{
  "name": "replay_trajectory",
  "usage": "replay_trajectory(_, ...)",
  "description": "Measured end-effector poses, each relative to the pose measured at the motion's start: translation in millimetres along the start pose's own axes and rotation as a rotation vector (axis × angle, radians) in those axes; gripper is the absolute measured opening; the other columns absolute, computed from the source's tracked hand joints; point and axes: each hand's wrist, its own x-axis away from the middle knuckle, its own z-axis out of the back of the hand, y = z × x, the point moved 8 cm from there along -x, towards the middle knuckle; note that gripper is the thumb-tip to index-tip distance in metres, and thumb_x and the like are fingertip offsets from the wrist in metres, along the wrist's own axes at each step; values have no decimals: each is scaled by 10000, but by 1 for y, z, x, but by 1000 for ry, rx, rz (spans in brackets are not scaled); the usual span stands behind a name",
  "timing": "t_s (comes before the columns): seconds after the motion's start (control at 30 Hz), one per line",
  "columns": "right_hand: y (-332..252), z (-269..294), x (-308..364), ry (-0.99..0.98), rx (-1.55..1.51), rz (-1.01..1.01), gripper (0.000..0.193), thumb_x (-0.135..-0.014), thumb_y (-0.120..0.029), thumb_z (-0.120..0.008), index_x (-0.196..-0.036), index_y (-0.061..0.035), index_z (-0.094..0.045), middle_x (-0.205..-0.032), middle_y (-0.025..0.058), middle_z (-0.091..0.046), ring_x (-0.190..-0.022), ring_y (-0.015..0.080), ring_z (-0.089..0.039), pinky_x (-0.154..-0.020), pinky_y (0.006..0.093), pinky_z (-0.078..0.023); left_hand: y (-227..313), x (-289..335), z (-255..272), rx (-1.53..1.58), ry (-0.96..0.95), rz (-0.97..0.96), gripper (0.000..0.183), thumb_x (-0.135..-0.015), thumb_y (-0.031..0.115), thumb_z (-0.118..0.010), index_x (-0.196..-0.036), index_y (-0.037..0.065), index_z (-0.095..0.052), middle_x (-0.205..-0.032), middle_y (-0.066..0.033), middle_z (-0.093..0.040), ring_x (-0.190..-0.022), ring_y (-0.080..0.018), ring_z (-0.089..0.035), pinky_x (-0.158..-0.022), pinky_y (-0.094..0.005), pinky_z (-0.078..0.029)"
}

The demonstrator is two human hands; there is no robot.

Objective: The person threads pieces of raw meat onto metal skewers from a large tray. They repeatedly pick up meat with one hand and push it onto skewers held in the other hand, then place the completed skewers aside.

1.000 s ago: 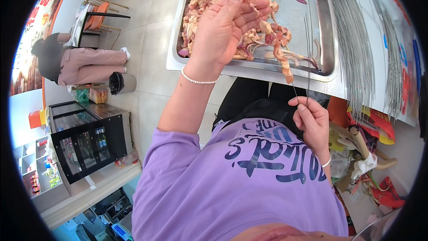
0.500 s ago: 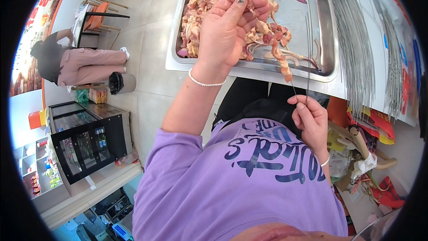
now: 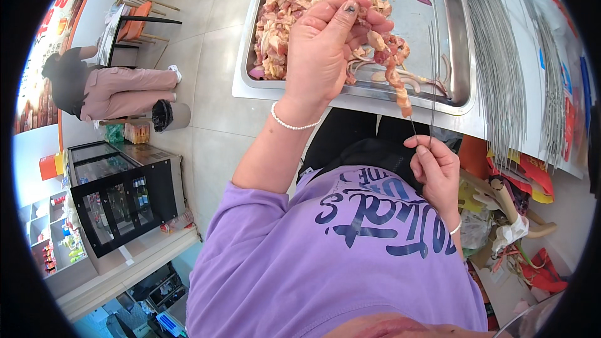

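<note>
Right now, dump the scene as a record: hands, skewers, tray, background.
left hand: above the tray, fingers curled; grip unclear
right hand: pinching thin metal skewers
threaded meat: on one held skewer
tray: metal; meat pile toward its left
skewer bundle: loose, right of tray
background: another person, near a bin

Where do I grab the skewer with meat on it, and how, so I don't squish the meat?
Probably best by the bare lower end of the skewer, pinched between thumb and finger, coming from the person's own side. There the wire is thin and uncovered, while meat covers it higher up. The right hand pinches it there.
</note>
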Motion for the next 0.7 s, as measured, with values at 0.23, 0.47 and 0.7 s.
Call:
replay_trajectory(0.23,-1,-2,0,-12,-20,-4,209,-1008,-55,-492,-1087,47,-656,-673,-40,-506,-584,18,-417,-516,173,-286,1,6,-5,72,-4,64,202,-1041,138,-504,-1091,-13,-628,-966,-148,-703,-914,-231,-705,-760,-334,-574)
replay_trajectory(0.47,-7,-12,-2,-51,-18,-1,212,-1009,-53,-485,-1091,53,-649,-678,-38,-502,-586,19,-415,-514,176,-285,-11,11,-6,33,-13,134,234,-1041,175,-510,-1114,-10,-632,-1015,-142,-703,-958,-217,-687,-823,-331,-562)
replay_trajectory(0.7,-11,-16,-6,-97,-102,-15,221,-1013,-80,-478,-1097,46,-639,-663,-38,-498,-570,8,-399,-501,172,-244,-15,6,-9,200,-7,173,421,-1082,300,-377,-1347,-9,-482,-1249,-167,-601,-1221,-289,-564,-1018,-420,-484)
